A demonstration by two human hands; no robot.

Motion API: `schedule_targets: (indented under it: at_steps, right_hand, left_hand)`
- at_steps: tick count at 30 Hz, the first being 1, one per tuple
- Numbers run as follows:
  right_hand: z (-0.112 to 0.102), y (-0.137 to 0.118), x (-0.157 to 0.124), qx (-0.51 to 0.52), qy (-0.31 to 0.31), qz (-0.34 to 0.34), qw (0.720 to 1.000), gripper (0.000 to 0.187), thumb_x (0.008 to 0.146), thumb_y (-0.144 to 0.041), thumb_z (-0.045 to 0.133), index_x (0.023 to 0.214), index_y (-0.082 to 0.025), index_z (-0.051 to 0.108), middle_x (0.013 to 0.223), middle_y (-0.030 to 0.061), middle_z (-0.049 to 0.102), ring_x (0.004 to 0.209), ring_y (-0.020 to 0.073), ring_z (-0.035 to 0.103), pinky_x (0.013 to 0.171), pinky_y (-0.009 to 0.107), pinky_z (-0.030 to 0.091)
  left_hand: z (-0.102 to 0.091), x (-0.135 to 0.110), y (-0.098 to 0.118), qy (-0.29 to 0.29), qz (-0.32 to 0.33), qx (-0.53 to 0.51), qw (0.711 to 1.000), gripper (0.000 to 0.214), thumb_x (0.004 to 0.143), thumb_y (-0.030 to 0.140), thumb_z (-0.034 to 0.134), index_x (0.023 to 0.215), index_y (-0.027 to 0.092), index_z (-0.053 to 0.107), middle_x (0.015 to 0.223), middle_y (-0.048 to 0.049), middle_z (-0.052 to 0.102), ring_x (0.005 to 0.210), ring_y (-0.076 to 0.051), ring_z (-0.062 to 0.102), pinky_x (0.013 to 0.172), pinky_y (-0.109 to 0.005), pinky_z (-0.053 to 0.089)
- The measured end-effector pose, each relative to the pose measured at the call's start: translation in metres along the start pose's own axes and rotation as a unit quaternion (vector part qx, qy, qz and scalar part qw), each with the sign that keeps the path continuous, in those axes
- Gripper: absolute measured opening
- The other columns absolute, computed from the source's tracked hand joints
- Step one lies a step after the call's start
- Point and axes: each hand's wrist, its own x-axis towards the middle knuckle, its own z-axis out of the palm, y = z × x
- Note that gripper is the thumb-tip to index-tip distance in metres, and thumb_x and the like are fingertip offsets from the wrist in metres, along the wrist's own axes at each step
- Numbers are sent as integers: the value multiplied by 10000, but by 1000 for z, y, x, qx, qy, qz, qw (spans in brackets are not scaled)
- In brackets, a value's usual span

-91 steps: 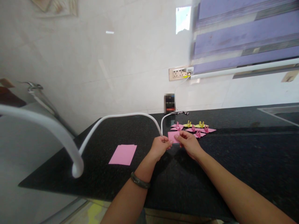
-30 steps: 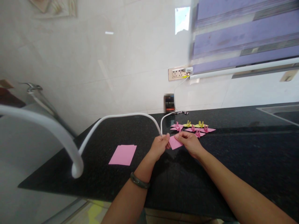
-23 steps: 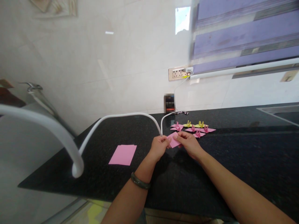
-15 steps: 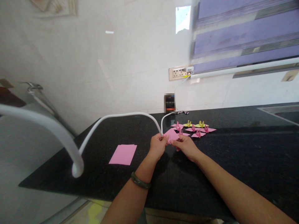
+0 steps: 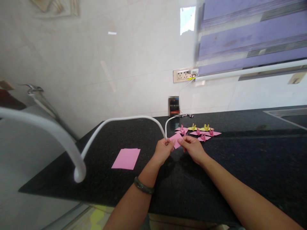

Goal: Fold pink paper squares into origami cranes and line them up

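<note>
Between my two hands is a small folded square of pink origami paper (image 5: 176, 140), held above the dark counter with a corner pointing down. My left hand (image 5: 164, 149) pinches its left side between thumb and fingers, and a dark bangle circles that forearm. On the right side, my right hand (image 5: 193, 148) grips the paper with the thumb on top and the fingers curled behind. Just beyond the right hand, several pink paper cranes (image 5: 203, 137) and two yellow paper cranes (image 5: 206, 128) stand on the counter. Some cranes are partly hidden by the hand.
A stack of pink paper sheets (image 5: 126, 159) lies left on the black counter (image 5: 96, 188). A white bent tube (image 5: 124, 118) arches across the left side to near my hands. A dark phone-like device (image 5: 174, 106) leans on the wall below a socket (image 5: 183, 75). A sink edge (image 5: 283, 115) is far right.
My right hand has shifted slightly up along the paper's right edge, its thumb now higher. The paper has turned a little in my fingers. The left hand is nearly still.
</note>
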Motion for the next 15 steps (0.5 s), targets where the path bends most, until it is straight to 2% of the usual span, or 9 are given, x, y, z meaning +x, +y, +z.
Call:
schedule_targets:
  at_steps: [4, 10, 13, 15]
  right_hand:
    - [0, 0, 0, 12, 24, -4, 1000, 279, 657, -424, 537, 593, -154, 512, 497, -32, 433, 424, 69, 372, 413, 201, 314]
    - [1, -1, 0, 17, 30, 10, 999, 307, 645, -457, 535, 651, -151, 524, 555, -9, 460, 467, 83, 371, 408, 199, 303]
    - [0, -1, 1, 17, 51, 10, 998, 333, 682, -467, 487, 580, -150, 490, 511, -20, 416, 448, 73, 336, 409, 200, 279]
    - [-2, -1, 1, 0, 25, 7, 1000, 346, 699, -461, 467, 550, -149, 477, 493, -26, 398, 439, 70, 327, 406, 201, 265]
  left_hand:
    - [0, -4, 2, -79, -16, 19, 997, 301, 672, 418, 492, 640, 120, 520, 503, -3, 510, 450, -79, 449, 462, -195, 337]
    - [-2, -6, 3, -87, 30, 103, 990, 297, 656, 396, 511, 537, 124, 509, 477, 5, 499, 438, -72, 417, 436, -186, 293]
    - [0, -6, 2, -110, 25, 89, 990, 259, 640, 362, 535, 574, 113, 545, 500, 1, 512, 447, -70, 425, 433, -182, 294]
    - [1, -6, 2, -112, 13, 58, 992, 234, 623, 340, 559, 655, 108, 571, 540, -2, 526, 450, -66, 433, 429, -178, 303]
